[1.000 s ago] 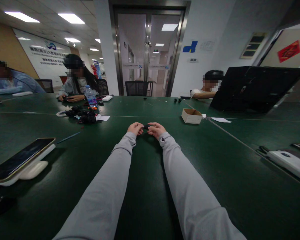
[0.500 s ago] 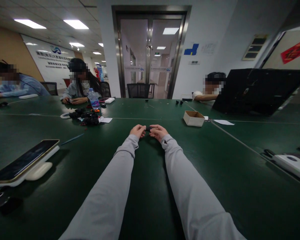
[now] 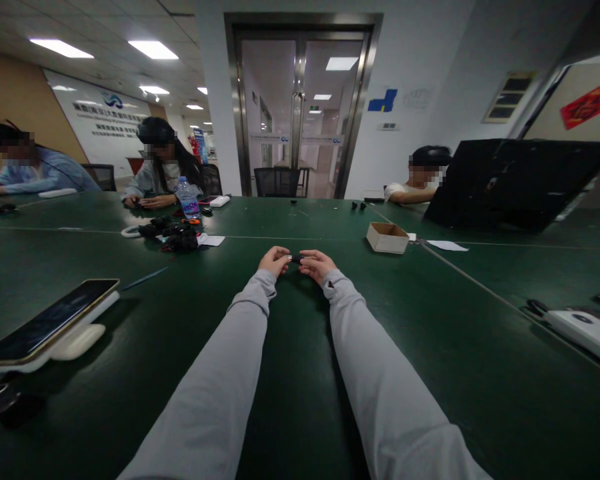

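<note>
Both hands meet over the green table (image 3: pixel 300 347), ahead of me at mid-view. Between them is a small black object (image 3: pixel 297 259) with a pale, shiny bit at its left end; its exact kind is too small to tell. My left hand (image 3: pixel 275 261) is closed in a pinch at the shiny end. From the other side, the fingertips of my right hand (image 3: pixel 317 264) are closed around the black part. Fingers hide much of the object.
A small open cardboard box (image 3: pixel 387 239) stands to the right. Left are a tangle of black parts (image 3: pixel 175 235), a water bottle (image 3: pixel 187 200) and a phone (image 3: pixel 55 320) on a white stand. A large black panel (image 3: pixel 520 183) stands far right. Several people sit around the table.
My left hand has shifted slightly up and left, and more of the shiny end shows between the fingers. My right hand stays nearly still.
</note>
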`<state>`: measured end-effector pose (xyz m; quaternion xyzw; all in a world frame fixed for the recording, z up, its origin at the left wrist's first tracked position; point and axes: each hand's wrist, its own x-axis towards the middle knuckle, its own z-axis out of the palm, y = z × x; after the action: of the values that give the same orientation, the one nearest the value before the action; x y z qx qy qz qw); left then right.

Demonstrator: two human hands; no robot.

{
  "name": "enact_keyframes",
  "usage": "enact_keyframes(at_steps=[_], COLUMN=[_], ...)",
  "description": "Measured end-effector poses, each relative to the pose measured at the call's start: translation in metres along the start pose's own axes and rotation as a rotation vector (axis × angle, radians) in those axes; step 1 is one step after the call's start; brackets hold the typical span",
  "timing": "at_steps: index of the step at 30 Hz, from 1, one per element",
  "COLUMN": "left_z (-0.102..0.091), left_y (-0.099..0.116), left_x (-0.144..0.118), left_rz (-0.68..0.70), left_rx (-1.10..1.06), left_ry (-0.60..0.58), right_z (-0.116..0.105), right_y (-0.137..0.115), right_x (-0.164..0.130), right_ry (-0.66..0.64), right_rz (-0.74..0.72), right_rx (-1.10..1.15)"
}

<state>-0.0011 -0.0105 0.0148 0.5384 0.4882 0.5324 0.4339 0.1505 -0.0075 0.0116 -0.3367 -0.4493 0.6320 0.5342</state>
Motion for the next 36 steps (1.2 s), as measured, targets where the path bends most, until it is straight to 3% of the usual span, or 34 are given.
enact_keyframes(at_steps=[18, 36], left_z=[0.001, -0.004], left_y=[0.007, -0.008], left_x=[-0.003, 0.007], left_rz=[-0.078, -0.02], left_rx=[0.003, 0.278], left_ry=[0.0, 0.004], right_z=[0.0, 0.0], right_y=[0.001, -0.001], right_x=[0.0, -0.003], right_ry=[0.001, -0.081], right_rz=[-0.006, 0.011], right_rx=[-0.009, 0.0])
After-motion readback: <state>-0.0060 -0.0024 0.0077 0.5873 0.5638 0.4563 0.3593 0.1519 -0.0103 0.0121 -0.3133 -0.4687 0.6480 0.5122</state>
